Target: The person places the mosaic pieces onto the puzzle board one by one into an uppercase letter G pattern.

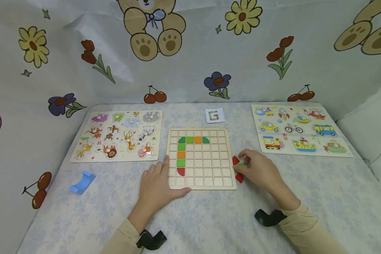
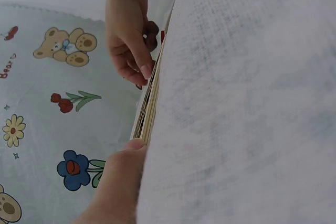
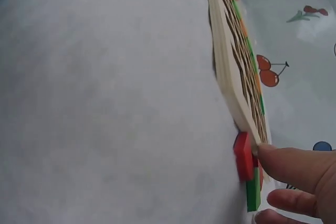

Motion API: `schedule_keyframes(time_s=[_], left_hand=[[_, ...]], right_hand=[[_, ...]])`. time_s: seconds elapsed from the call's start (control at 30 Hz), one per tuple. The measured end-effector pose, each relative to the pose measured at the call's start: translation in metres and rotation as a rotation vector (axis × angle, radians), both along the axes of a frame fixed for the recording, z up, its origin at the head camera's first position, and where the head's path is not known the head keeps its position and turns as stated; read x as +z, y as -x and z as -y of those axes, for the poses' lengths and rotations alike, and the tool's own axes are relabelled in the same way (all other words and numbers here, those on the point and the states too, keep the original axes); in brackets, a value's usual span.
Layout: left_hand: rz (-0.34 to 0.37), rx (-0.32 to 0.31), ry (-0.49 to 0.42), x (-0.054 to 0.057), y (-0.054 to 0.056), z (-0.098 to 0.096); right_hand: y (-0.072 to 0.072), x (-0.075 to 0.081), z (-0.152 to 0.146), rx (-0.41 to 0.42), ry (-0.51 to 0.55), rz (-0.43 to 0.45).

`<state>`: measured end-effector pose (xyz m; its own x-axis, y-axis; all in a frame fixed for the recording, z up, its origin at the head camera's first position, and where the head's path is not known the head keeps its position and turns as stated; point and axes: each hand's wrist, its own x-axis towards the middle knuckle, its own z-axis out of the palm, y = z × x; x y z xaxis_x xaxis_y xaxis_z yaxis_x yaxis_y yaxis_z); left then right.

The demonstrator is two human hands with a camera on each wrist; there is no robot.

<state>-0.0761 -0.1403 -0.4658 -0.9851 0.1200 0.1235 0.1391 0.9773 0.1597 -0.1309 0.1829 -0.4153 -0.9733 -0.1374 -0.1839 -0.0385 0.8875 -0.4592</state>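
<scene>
A wooden grid board point(image 1: 206, 158) lies flat, with green, orange and red pieces set along its top and left squares. My left hand point(image 1: 155, 181) rests against its lower left corner, fingers spread along the left side and thumb at the front edge. Past the board's right edge, my right hand point(image 1: 260, 169) is over loose blocks, its thumb and bent forefinger around a green block point(image 1: 241, 164). Red blocks point(image 1: 239, 177) lie beside it. In the right wrist view the thumb point(image 3: 294, 163) is right at a red block point(image 3: 243, 156); I cannot tell whether a block is pinched.
Behind the board lies a small pattern card point(image 1: 215, 115) with a coloured shape. An animal puzzle point(image 1: 117, 135) is at the left, a vehicle puzzle point(image 1: 300, 130) at the right. A blue curved piece point(image 1: 83, 182) sits front left. A printed cloth point(image 1: 184, 77) hangs behind.
</scene>
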Motion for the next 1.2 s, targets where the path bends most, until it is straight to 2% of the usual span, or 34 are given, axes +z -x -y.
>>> schedule_keyframes(time_s=[0.23, 0.43, 0.57, 0.73, 1.0, 1.13, 1.2], left_hand=[[0.010, 0.004, -0.006, 0.002, -0.001, 0.000], [0.010, 0.009, -0.007, 0.001, -0.001, 0.001], [-0.003, 0.006, -0.011, 0.000, -0.001, 0.001], [-0.004, 0.001, -0.020, 0.001, -0.001, 0.001], [0.000, 0.002, -0.019, 0.002, -0.001, 0.001], [-0.003, 0.005, -0.019, 0.002, -0.001, 0.001], [0.000, 0.005, -0.018, 0.002, -0.001, 0.000]], right_hand=[[0.000, -0.002, -0.010, -0.018, -0.014, 0.040], [0.001, -0.001, -0.015, 0.020, 0.026, 0.060], [0.002, -0.001, -0.015, 0.050, 0.063, 0.055], [0.004, 0.001, -0.010, 0.048, 0.114, 0.016], [0.006, 0.006, 0.036, 0.106, 0.277, -0.007], [0.003, 0.005, 0.067, 0.153, 0.359, 0.026], [0.002, 0.003, 0.082, 0.168, 0.367, 0.042]])
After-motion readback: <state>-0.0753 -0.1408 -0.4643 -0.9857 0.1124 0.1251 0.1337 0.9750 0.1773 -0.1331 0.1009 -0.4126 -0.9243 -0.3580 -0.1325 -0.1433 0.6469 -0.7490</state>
